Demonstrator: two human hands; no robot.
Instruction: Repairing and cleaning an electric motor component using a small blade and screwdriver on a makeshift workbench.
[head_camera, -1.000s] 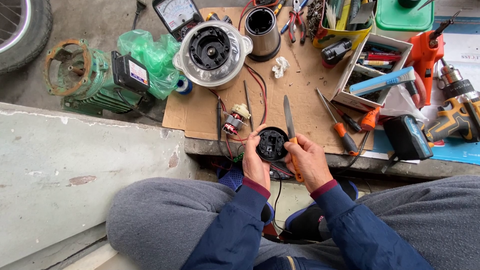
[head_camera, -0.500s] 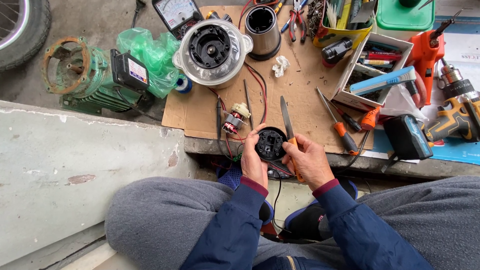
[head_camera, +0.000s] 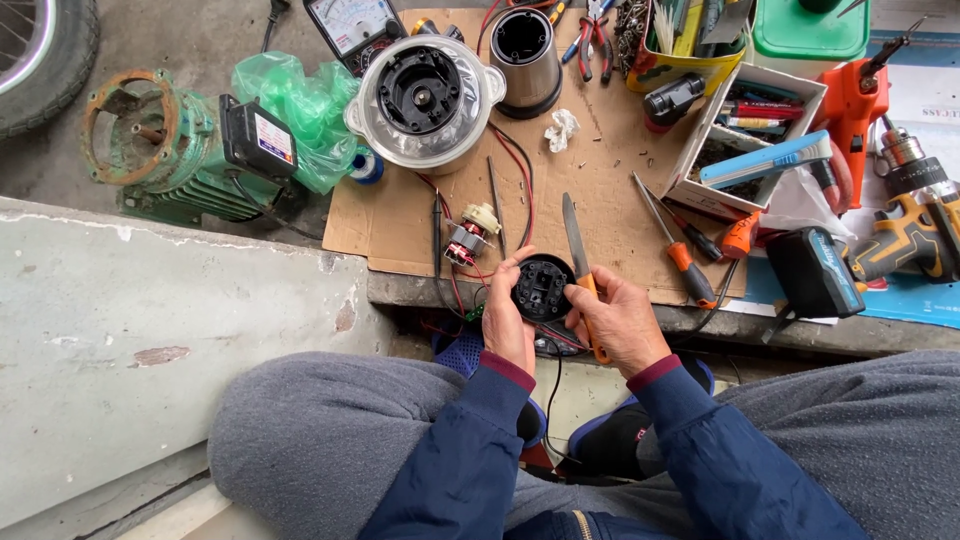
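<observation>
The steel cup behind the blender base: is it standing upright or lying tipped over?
Upright. The steel cup stands on the cardboard, open mouth facing up.

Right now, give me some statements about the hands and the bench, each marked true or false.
1. The left hand holds a round black part. True.
2. The right hand holds a hammer. False: it holds a knife with an orange handle.
3. A small motor with red wires lies on the cardboard. True.
4. The green pump stands on the cardboard. False: it sits on the ground to the left.
5. The knife blade points toward the person. False: it points away.
</observation>
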